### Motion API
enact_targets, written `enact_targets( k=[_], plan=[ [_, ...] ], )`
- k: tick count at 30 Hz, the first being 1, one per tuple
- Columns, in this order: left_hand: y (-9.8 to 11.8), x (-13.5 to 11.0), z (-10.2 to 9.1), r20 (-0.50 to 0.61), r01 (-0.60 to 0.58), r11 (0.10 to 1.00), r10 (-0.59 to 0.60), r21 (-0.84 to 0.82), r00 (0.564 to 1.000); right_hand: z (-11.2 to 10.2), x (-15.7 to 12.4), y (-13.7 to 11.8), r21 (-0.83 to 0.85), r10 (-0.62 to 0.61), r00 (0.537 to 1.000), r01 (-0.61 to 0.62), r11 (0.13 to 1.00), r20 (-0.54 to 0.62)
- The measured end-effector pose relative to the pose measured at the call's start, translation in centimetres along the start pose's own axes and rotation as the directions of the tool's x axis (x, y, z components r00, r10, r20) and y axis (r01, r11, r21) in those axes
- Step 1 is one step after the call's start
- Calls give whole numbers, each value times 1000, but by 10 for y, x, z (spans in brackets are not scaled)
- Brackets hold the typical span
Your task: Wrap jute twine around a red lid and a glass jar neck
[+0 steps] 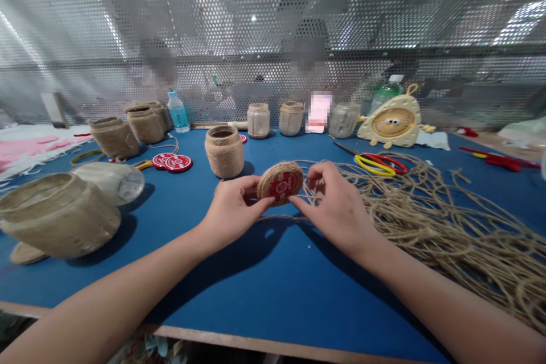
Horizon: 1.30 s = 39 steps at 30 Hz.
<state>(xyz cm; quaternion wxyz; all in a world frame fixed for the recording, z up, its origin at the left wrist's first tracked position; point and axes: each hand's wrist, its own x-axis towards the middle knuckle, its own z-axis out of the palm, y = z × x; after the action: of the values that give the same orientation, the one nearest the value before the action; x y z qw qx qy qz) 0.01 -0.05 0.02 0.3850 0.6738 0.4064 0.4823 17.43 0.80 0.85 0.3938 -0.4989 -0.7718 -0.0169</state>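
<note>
Lid [286, 183] with twine [267, 183] around its rim sits pinched in the left hand [234, 205]. The right hand [341, 205] half-curls beside it, grip unclear.

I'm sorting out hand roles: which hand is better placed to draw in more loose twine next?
Right, probably: the right hand is beside the twine, while the left hand grips the lid, farther from the pile.
</note>
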Motion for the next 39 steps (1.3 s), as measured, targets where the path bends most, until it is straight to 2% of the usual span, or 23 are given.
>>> enact_targets(
  k=[2,5,7,10,12,15,17,19,21,24,29,39],
  plan=[
    [0,0,-2,7,-1,999,1,54,1000,0,2,0,49,75,997,-76,996,23],
    [1,2,-3,25,-5,996,3,89,1000,1,6,2,170,164,963,-202,964,215],
    [1,3,-4,36,15,999,-16,38,999,2,8,3,244,191,919,-284,927,346],
    [0,5,-4,17,78,990,-76,-120,997,4,10,4,354,203,879,-372,858,431],
    [-2,6,-4,16,103,961,-102,-258,995,5,10,3,457,208,864,-430,778,458],
    [-4,5,-2,65,113,901,-94,-420,993,5,7,-1,589,242,826,-539,602,508],
    [-4,4,0,91,117,887,-85,-447,992,6,5,-3,629,270,788,-608,484,554],
    [-3,3,3,107,135,886,-97,-443,989,7,2,-4,649,268,765,-641,411,586],
    [-2,3,5,129,165,882,-120,-441,984,8,0,-6,659,264,774,-631,410,576],
    [0,2,6,125,191,878,-151,-440,981,7,0,-8,657,260,801,-593,465,540],
    [0,2,5,104,188,882,-158,-432,982,10,0,-8,721,142,843,-521,456,519],
    [0,1,6,133,212,849,-168,-485,977,7,0,-8,689,168,844,-518,507,510]
  ],
)
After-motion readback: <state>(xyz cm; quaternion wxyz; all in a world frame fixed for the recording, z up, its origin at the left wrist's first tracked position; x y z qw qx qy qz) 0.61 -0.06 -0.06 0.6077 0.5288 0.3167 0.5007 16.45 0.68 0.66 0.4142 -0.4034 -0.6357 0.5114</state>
